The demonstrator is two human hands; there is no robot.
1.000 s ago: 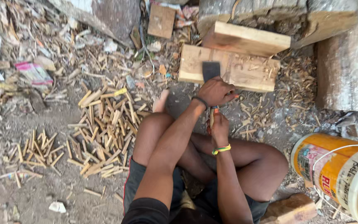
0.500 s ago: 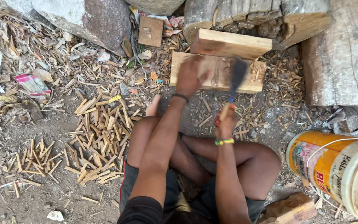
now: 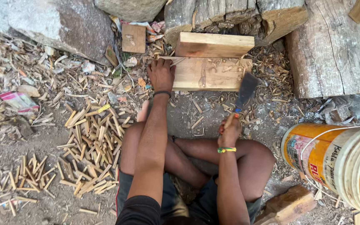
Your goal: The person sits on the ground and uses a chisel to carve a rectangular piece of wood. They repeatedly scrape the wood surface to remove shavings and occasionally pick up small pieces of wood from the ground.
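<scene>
I sat cross-legged on the dirt floor, facing the flat wooden block (image 3: 207, 74) that served as my chopping surface. Everything I saw lay around that block. My left hand (image 3: 161, 74) rested on its left end, fingers curled down over a thin wooden stick (image 3: 172, 61) that lay along the block's far left edge; the grip looked pressed onto the stick, though I could not tell how firmly. My right hand (image 3: 229, 132) was nearer to me than the block and off its right corner, the grip closed tight around the handle of a cleaver (image 3: 245, 91). The dark blade was tilted upward, its tip just over the block's right end, apart from the wood.

A second, lighter plank (image 3: 213, 44) lay on the far edge of the block, touching it. Beyond that stood a rough split log (image 3: 230, 14), and to the right of the block a broad weathered log (image 3: 334, 50). Curled shavings (image 3: 271, 71) were scattered on the block's right side and on the ground between it and my knees. Left of the block, well apart, a heap of cut sticks (image 3: 92, 141) spread over the floor, with a large grey stone (image 3: 51, 25) further up. To the block's right and nearer me stood a yellow and orange bucket (image 3: 334, 162), beside my right knee.
</scene>
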